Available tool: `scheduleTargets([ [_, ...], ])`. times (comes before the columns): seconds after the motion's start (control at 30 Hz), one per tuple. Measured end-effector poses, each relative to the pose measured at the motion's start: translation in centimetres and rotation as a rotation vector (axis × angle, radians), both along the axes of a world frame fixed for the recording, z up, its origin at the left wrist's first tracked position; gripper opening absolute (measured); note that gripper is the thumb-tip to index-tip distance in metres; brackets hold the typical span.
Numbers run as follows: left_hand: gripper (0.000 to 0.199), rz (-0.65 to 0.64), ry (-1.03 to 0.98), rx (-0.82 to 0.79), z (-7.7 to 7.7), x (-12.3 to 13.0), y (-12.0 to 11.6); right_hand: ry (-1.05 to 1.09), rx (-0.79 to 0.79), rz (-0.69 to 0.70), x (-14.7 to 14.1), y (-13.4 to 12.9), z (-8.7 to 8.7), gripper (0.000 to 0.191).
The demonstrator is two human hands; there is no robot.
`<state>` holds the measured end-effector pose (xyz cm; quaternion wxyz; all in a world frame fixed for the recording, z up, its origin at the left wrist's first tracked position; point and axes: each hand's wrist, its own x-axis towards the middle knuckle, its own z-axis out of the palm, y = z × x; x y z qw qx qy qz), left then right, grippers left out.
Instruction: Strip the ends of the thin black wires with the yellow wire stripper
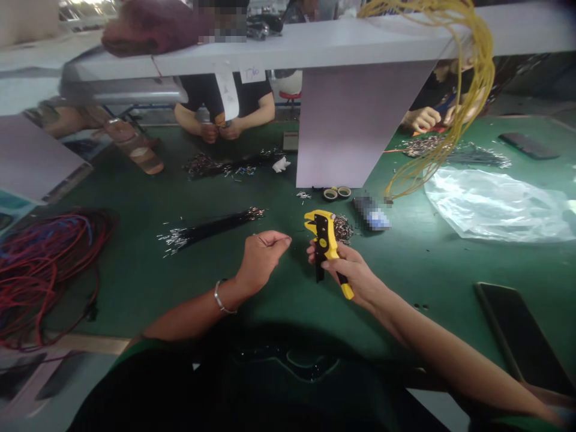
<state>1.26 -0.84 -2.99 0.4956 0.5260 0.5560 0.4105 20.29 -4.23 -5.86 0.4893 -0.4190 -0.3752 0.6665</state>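
Note:
My right hand [348, 267] is wrapped round the handles of a yellow and black wire stripper [324, 237], its jaws up and apart, pointing left. To its left, my left hand [265, 255] is closed in a pinch, thumb against forefinger. Whatever sits between those fingertips is too small to make out. Just beyond the left hand lies a bundle of short black wires [211, 227] with bare metallic ends. Behind the wire stripper is a small pile of metal terminals [344, 229], partly hidden by the tool.
Red and blue cable coils [49, 270] lie at left; a phone [517, 330] and clear plastic bag [490, 204] at right. Yellow wires [481, 66] hang from the shelf [360, 39]. Tape rolls [337, 192] sit below the white divider [342, 120]. Co-workers' hands [220, 130] work opposite.

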Motion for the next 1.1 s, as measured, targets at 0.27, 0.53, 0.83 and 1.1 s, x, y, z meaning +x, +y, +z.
scheduleTargets([
  [0.27, 0.011, 0.014, -0.173, -0.081, -0.4, 0.2, 0.3, -0.059, 0.001, -0.022, 0.0, 0.5, -1.9, 0.041],
  [0.53, 0.01, 0.021, -0.232, -0.205, -0.6, 0.7, 0.4, -0.114, 0.016, -0.03, -0.8, -0.4, -2.6, 0.048],
  [0.83, 0.01, 0.021, -0.296, -0.286, -0.6, 0.6, 0.6, -0.103, -0.003, -0.007, -1.7, -1.5, -3.5, 0.051],
  [1.1, 0.011, 0.013, -0.29, -0.304, -0.7, 0.9, 0.7, -0.217, 0.113, -0.017, -1.4, -0.3, -3.0, 0.048],
])
